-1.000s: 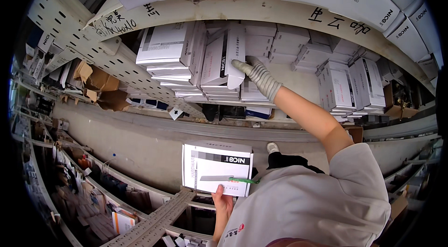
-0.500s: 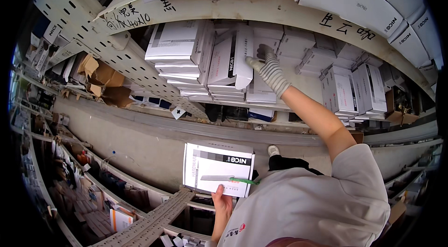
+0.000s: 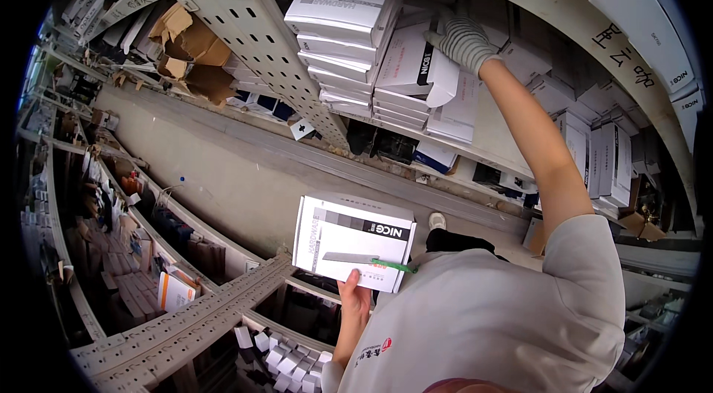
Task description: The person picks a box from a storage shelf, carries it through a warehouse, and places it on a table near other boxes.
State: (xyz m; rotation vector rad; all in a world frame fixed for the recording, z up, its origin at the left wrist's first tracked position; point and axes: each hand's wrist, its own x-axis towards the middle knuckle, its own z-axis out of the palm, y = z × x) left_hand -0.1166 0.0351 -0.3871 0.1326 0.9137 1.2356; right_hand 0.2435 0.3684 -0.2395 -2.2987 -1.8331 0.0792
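Note:
My bare left hand (image 3: 355, 299) grips a flat white cardboard box (image 3: 342, 233) by its near edge, thumb on top. Printed on the box is a long grey bar with a black label strip; a green cord (image 3: 394, 265) lies across it. My right hand (image 3: 466, 44), in a grey-and-white striped glove, reaches into the shelf. Its thumb rests on the far right edge of another white box (image 3: 405, 62) with a black label band, which lies on top of a stack. The other fingers go behind that edge, partly hidden.
A taller stack of white boxes (image 3: 345, 10) stands left of my right hand, beside a perforated shelf post (image 3: 245, 29). More white boxes (image 3: 613, 159) sit further right. A torn brown carton (image 3: 197, 51) is on the left shelf. Another rack's beam (image 3: 193, 319) runs close below.
The box at my right hand has gone from tilted up to lying flatter on its stack. My view has shifted, and the left hand still holds its box.

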